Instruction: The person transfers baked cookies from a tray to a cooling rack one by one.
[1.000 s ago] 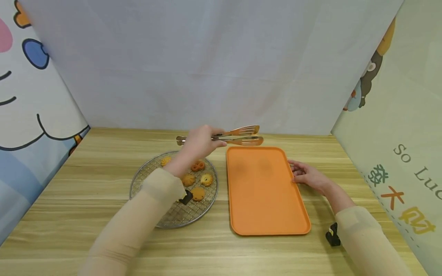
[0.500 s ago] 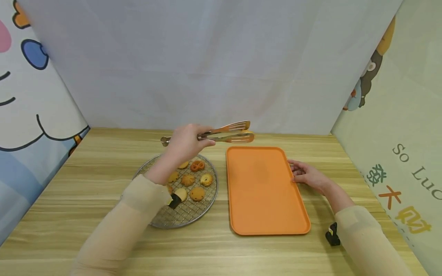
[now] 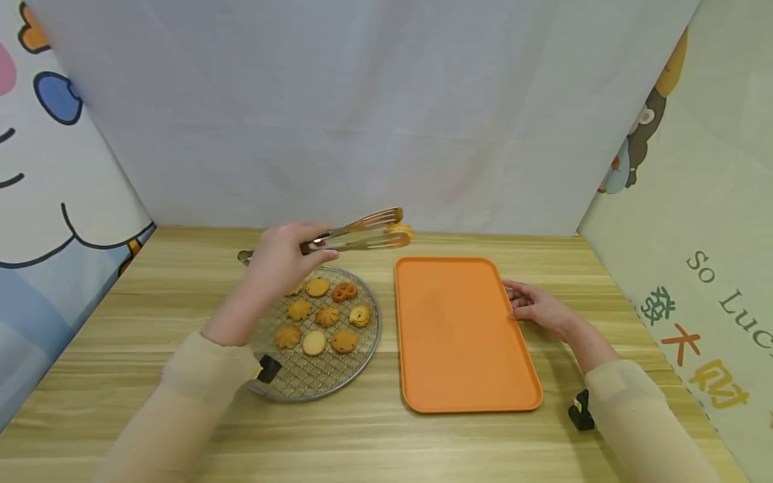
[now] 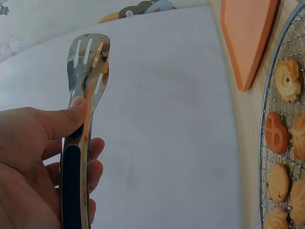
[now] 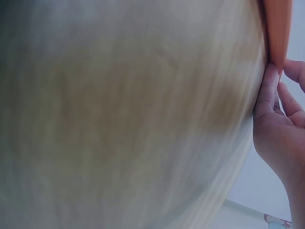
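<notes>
My left hand (image 3: pixel 280 258) grips metal tongs (image 4: pixel 74 179) with dark handle inserts and slotted heads. The tongs point right, raised above the far side of the round wire rack (image 3: pixel 302 389). A golden cookie (image 3: pixel 400 230) sits between their heads; the left wrist view mostly hides it. My right hand (image 3: pixel 540 310) holds the right edge of an orange rectangular tray (image 3: pixel 465 335), with thumb and fingers at its rim. On the rack lie several cookies, among them a round pale one (image 3: pixel 314 343) and a pretzel-shaped one (image 3: pixel 344 292). No food shows on the tray.
The rack stands left of the tray on a wood-grain table (image 3: pixel 338 443), with a narrow gap between them. A pale cloth backdrop (image 3: pixel 374 121) rises behind. Printed panels (image 3: pixel 688 268) flank the table. Small black devices are on both wrists.
My left hand has moved left with the tongs and the cookie, from near the tray's far edge to above the rack, uncovering more cookies. My right hand stays at the tray.
</notes>
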The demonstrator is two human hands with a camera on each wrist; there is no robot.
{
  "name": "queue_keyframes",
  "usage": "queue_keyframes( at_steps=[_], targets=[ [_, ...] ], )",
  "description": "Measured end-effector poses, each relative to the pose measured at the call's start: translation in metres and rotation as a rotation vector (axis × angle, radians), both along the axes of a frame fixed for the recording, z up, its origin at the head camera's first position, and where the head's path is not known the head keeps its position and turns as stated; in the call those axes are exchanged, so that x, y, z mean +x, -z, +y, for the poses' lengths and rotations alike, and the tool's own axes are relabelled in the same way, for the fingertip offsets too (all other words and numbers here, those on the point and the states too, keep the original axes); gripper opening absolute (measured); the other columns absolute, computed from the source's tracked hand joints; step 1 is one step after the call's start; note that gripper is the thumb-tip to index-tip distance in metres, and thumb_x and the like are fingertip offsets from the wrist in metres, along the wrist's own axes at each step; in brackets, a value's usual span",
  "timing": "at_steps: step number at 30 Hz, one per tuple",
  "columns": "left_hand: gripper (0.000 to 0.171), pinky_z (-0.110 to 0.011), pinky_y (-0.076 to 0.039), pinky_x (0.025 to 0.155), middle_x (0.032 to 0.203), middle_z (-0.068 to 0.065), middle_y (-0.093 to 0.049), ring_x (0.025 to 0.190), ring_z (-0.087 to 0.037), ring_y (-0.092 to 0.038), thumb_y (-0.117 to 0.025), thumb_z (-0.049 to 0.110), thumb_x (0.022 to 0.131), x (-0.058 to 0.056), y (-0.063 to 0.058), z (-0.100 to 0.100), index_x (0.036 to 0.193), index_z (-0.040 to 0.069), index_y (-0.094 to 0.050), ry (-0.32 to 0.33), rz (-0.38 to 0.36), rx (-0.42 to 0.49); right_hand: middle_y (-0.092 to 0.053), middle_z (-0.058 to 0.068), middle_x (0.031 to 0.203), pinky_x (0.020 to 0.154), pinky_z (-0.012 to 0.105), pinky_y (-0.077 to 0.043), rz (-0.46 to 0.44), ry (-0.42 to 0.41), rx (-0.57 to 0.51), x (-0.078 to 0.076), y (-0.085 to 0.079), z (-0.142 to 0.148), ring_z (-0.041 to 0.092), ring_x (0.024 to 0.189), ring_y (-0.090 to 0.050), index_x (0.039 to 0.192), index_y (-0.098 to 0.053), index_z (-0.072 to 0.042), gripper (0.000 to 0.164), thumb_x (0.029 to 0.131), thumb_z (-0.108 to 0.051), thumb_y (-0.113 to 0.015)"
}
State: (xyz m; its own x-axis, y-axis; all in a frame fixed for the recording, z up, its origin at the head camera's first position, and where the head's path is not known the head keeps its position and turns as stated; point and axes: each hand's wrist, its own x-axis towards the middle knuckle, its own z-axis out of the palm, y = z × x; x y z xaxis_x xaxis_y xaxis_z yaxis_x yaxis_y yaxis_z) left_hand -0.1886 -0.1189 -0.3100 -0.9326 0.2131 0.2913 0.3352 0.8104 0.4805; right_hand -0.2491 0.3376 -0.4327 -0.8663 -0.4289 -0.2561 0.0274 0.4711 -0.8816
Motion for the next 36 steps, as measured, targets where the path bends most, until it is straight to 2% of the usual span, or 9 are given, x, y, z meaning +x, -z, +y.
queue_keyframes(
  at_steps=[6, 9, 15, 23, 30, 36],
  targets=[
    [0.046, -0.032, -0.045, 0.059, 0.108, -0.009, -0.066, 0.076, -0.018, -0.059, -0.067, 0.031, 0.088, 0.008, 0.004, -0.02, 0.13, 0.014, -0.059, -0.022, 0.059, 0.045, -0.037, 0.023, 0.127, 0.078, 0.019, -0.045, 0.005, 0.001, 0.004, -0.001, 0.001, 0.001, 0.013, 0.098, -0.045, 0.15, -0.017, 0.001, 0.077, 0.087, -0.002, -0.062],
    [0.046, -0.032, -0.046, 0.06, 0.106, -0.008, -0.066, 0.079, -0.02, -0.061, -0.067, 0.029, 0.088, 0.013, 0.006, -0.03, 0.131, 0.014, -0.058, -0.035, 0.095, 0.049, -0.037, 0.023, 0.127, 0.079, 0.018, -0.046, 0.006, -0.001, -0.002, -0.001, 0.0, 0.001, 0.013, 0.098, -0.045, 0.15, -0.017, 0.002, 0.077, 0.087, -0.002, -0.061],
    [0.042, -0.036, -0.046, 0.064, 0.098, -0.008, -0.066, 0.083, -0.023, -0.062, -0.07, 0.022, 0.086, 0.022, 0.016, -0.049, 0.127, 0.012, -0.062, -0.055, 0.206, 0.055, -0.037, 0.023, 0.128, 0.078, 0.018, -0.046, -0.001, 0.002, -0.012, -0.002, 0.001, 0.002, 0.012, 0.097, -0.045, 0.15, -0.016, 0.001, 0.076, 0.088, 0.0, -0.06],
    [0.041, -0.038, -0.048, 0.06, 0.09, -0.011, -0.068, 0.077, -0.026, -0.064, -0.077, 0.012, 0.079, 0.031, 0.033, -0.075, 0.118, 0.004, -0.067, -0.097, 0.357, 0.037, -0.037, 0.022, 0.127, 0.078, 0.018, -0.046, -0.007, -0.003, -0.008, -0.001, 0.0, 0.002, 0.012, 0.096, -0.045, 0.15, -0.016, 0.002, 0.076, 0.088, -0.001, -0.06],
    [0.043, -0.037, -0.048, 0.063, 0.087, -0.011, -0.068, 0.075, -0.025, -0.063, -0.08, 0.009, 0.074, 0.038, 0.047, -0.098, 0.115, 0.002, -0.068, -0.099, 0.395, 0.029, -0.038, 0.023, 0.127, 0.079, 0.019, -0.046, -0.011, -0.004, -0.004, -0.001, 0.0, 0.001, 0.013, 0.097, -0.045, 0.15, -0.016, 0.002, 0.077, 0.088, -0.002, -0.061],
    [0.045, -0.026, -0.046, 0.061, 0.089, -0.01, -0.068, 0.076, -0.025, -0.063, -0.08, 0.008, 0.073, 0.045, 0.061, -0.121, 0.115, 0.002, -0.067, -0.121, 0.371, -0.001, -0.038, 0.023, 0.127, 0.079, 0.018, -0.045, -0.006, -0.003, -0.012, -0.001, 0.001, 0.002, 0.013, 0.097, -0.045, 0.15, -0.016, 0.002, 0.077, 0.088, -0.001, -0.061]
  ],
)
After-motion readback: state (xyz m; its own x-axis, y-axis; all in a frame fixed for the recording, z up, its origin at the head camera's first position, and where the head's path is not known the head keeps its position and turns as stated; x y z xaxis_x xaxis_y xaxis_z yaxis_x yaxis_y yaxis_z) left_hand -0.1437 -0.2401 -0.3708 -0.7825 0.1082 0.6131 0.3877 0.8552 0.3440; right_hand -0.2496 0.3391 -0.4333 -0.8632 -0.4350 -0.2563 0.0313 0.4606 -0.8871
